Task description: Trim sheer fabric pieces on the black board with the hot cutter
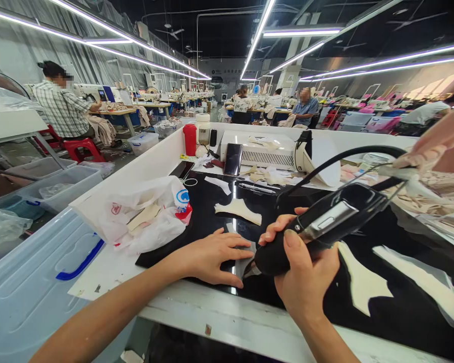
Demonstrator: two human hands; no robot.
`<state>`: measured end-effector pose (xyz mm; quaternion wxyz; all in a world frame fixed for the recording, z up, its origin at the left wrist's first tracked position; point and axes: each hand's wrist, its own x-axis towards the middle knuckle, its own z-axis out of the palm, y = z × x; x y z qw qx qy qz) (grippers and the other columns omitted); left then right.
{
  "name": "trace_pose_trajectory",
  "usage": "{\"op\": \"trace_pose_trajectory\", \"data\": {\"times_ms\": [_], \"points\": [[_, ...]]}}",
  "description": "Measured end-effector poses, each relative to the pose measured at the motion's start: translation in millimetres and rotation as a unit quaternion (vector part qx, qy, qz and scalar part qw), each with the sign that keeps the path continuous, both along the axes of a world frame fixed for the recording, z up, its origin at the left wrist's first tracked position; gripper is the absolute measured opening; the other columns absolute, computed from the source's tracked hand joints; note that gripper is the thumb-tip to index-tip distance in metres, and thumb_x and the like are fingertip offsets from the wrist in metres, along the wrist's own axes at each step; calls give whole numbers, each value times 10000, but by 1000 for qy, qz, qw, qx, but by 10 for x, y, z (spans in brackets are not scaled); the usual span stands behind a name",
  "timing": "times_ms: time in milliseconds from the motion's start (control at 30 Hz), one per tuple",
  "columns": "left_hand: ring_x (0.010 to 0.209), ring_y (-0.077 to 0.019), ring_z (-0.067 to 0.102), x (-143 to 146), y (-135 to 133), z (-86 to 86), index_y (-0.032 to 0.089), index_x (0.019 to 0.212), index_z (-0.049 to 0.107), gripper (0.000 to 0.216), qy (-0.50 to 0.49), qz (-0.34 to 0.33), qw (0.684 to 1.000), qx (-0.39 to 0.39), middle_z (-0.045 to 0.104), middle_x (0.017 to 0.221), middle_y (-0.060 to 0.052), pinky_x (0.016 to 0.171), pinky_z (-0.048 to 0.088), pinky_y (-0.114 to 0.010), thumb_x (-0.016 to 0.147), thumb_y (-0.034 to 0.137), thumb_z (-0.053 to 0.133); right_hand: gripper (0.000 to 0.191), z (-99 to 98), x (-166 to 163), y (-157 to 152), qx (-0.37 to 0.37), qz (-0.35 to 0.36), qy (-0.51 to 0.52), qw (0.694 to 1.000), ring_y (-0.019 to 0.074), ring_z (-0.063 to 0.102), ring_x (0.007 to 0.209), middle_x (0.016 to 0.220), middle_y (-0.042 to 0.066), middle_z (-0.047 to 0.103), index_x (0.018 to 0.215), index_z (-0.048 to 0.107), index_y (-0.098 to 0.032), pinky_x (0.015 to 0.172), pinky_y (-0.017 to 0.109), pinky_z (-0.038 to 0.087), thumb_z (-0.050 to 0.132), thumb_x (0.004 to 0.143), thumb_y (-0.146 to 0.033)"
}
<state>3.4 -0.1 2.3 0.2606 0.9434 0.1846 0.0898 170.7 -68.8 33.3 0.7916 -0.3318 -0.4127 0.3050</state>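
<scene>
Right fingers [279, 228] curled round iron [327, 217]; left fingers [234, 242] spread on strip [240, 265]; plastic bag [166, 222] alongside.

Left hand [214, 259] bare; fingers [232, 242] slender. Left forearm [117, 310] bare, slim at wrist [182, 263], broader farther back. Right hand [306, 269] bare, right forearm [323, 333] likewise. Nail detail unclear.

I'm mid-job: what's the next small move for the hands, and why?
I'd probably draw the left hand back slightly before shifting the black tool: the right hand grips it with its lower end close to the left fingertips and thumb, which lie spread by the greyish strip.
</scene>
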Motion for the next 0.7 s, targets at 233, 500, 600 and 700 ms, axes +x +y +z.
{"op": "trace_pose_trajectory", "data": {"times_ms": [233, 500, 600, 700], "points": [[1529, -352, 375, -6, 4, -34, 279, 1478, 559, 628, -7, 1, 1000, -4, 456, 1618, -133, 1239, 160, -707, 911, 456, 764, 383, -25, 5, -14, -10, -11, -2, 1000, 140, 624, 677, 843, -32, 658, 1161, 582, -264, 644, 322, 568, 808, 856, -315], [1532, -347, 377, -31, 31, -98, 285, 1520, 517, 669, -28, 15, 999, -14, 482, 1603, -128, 1248, 182, -684, 927, 503, 737, 382, -47, 123, 26, -18, -26, -32, 999, 141, 634, 680, 872, -23, 657, 1157, 583, -268, 634, 318, 564, 816, 859, -326], [1523, -368, 390, -51, 53, -81, 278, 1458, 585, 582, -35, 32, 999, -6, 525, 1571, -117, 1243, 176, -698, 927, 449, 754, 380, -47, 218, 62, -21, -53, -44, 997, 141, 634, 677, 883, -24, 659, 1148, 581, -267, 649, 325, 565, 815, 858, -342], [1500, -349, 431, -61, 56, -42, 281, 1377, 645, 475, -35, 45, 998, -4, 602, 1503, -94, 1248, 171, -687, 928, 378, 766, 381, -45, 320, 101, -21, -82, -49, 995, 136, 627, 664, 887, -30, 659, 1137, 582, -267, 646, 325, 563, 817, 850, -351]]}}
